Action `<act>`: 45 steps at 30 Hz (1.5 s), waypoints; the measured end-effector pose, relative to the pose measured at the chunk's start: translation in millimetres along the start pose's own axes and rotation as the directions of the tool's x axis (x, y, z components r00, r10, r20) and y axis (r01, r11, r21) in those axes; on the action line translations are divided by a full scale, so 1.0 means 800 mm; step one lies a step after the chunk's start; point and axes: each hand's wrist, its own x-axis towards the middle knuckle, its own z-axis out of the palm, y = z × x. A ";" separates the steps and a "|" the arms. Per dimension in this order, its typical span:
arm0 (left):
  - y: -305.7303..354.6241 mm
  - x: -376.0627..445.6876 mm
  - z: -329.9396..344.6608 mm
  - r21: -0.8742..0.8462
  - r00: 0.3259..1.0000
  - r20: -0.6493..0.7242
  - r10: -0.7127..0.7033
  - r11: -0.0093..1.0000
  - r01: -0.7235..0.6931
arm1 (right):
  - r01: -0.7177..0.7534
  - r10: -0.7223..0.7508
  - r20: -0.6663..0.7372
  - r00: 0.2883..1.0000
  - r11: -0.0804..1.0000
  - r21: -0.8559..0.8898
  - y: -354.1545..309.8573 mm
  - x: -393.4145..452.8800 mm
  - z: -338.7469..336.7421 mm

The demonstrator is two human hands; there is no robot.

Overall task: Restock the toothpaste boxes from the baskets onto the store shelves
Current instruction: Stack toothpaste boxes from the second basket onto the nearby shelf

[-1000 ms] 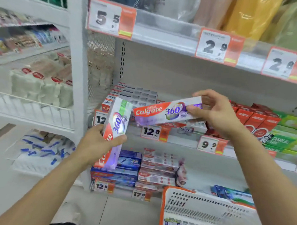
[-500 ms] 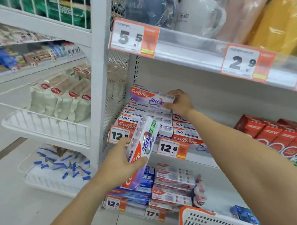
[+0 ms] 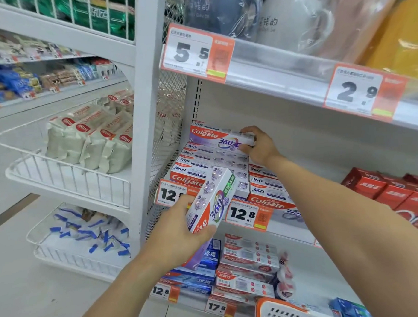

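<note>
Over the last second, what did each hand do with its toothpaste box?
The right hand carried its toothpaste box from mid-air in front of the shelf up and left onto the top of the left stack, and still grips its end. The left hand has kept hold of the second box, tilted, in front of the 12.8 price tags.

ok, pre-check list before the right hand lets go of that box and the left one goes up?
1. Right hand grips top Colgate box at its end: ok.
2. Top box lying flat, lined up on the left stack: ok.
3. Whether the box is fully seated: cannot tell.
4. Left hand holds second box firmly: ok.
5. Headroom under upper shelf for one more: ok.
6. Basket contents remaining: cannot tell.
</note>
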 end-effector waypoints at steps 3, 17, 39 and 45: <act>0.001 0.001 0.002 -0.001 1.000 0.008 0.003 1.000 -0.003 | -0.013 0.013 -0.010 1.000 1.000 0.000 -0.002 -0.003 0.002; 0.015 0.009 0.012 -0.013 0.995 0.040 0.087 0.996 -0.086 | 0.111 -0.106 -0.056 0.993 0.989 0.099 -0.060 -0.071 -0.050; 0.040 0.042 0.053 0.349 0.861 -0.267 0.434 0.876 -0.333 | 0.092 -0.074 0.063 0.995 0.930 -0.355 -0.018 -0.157 -0.174; 0.028 0.062 0.081 0.449 0.869 -0.119 0.481 0.806 -0.385 | -0.042 0.126 0.081 0.989 0.753 -0.657 -0.008 -0.091 -0.181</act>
